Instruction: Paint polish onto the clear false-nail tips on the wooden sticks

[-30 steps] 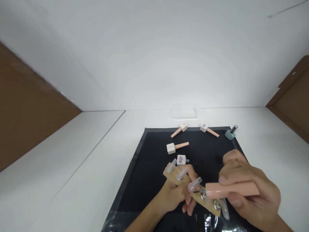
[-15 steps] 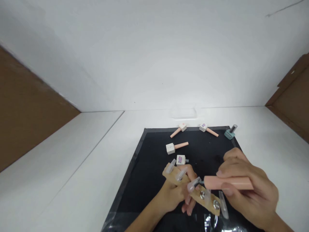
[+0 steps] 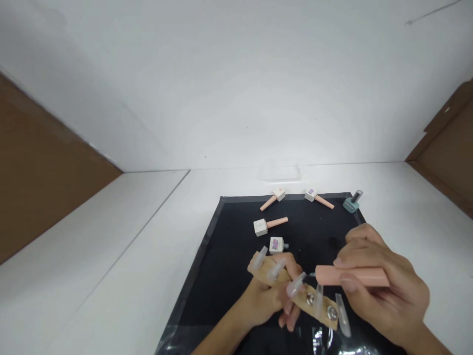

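Observation:
My left hand (image 3: 271,298) grips a pale wooden strip (image 3: 264,269) that carries several clear false nails on round metal mounts. One false nail (image 3: 296,284) near the strip's middle points up toward the brush. In my right hand (image 3: 384,288) is a nail polish brush with a peach cap handle (image 3: 351,276), held sideways between thumb and fingers. Its thin bristle end sits close by the middle nail; whether it touches is unclear. Just beyond my left hand lies an uncapped white polish bottle (image 3: 276,245), its neck toward the right.
On the black mat (image 3: 229,231) lie more white bottles with peach caps: one bottle (image 3: 260,227) mid-mat, another (image 3: 279,194) and a third (image 3: 311,195) at the back. A teal bottle (image 3: 351,204) stands at the far right corner. Behind is a clear tray (image 3: 281,173).
My right hand has shifted slightly right and up, drawing the brush tip back along the middle nail. My left hand and the strip have hardly moved.

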The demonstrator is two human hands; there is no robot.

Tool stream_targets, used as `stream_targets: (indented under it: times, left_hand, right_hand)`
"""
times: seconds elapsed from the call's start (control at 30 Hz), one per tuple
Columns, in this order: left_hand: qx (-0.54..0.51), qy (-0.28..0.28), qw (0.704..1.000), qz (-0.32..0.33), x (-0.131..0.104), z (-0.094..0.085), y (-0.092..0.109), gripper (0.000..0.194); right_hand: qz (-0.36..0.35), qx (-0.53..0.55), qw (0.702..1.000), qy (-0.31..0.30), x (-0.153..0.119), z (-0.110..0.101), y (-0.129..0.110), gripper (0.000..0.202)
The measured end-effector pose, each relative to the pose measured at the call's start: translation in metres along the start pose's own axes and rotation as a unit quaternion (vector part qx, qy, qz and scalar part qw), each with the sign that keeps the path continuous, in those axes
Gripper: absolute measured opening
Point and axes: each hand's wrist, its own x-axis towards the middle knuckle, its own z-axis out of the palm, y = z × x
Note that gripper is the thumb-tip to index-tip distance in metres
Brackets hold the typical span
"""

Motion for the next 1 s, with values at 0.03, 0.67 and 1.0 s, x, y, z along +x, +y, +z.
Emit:
stream_targets:
  times: [0.03,0.67,1.0]
  left_hand:
    - [-0.001,-0.002,1.0,0.0,-0.001,-0.001,0.0,0.019]
    - [-0.025,-0.021,0.999,0.007,0.004,0.003,0.0,0.026]
    - [-0.052,-0.032,0.998,0.017,0.005,0.004,0.001,0.021]
  right_hand:
    - [0.001,-0.003,1.0,0.008,-0.002,0.0,0.0,0.007]
    - [-0.001,0.024,0.999,-0.044,0.005,-0.006,0.0,0.006]
    - [0.002,0.011,1.0,-0.013,-0.003,-0.001,0.003,0.005]
